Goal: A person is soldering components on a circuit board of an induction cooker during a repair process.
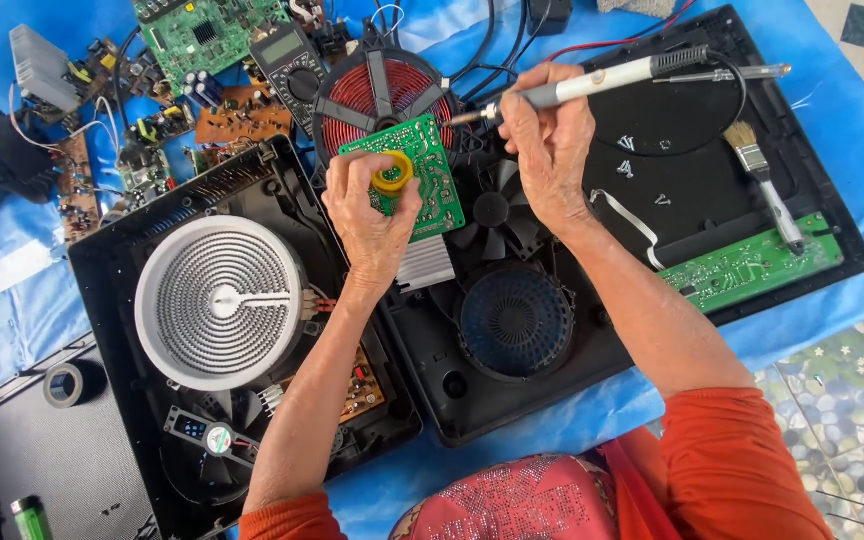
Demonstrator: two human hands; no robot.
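Observation:
My left hand [372,215] grips a green circuit board [422,170] with a yellow ring-shaped coil [393,173] on it, holding it tilted above an open black cooker housing [512,330]. My right hand [547,150] holds a grey soldering iron [592,82] like a pen, its tip pointing left at the board's upper right edge. A finned metal heat sink [424,262] hangs under the board, just below my left hand.
A red copper induction coil [377,90] lies behind the board. A white round heating element [220,302] sits in a second open housing at left. A paintbrush [764,180], loose screws [642,170] and a long green board [752,265] rest on the black cover at right. Several circuit boards [202,35], a multimeter [292,65] and a tape roll [64,385] lie on the blue sheet.

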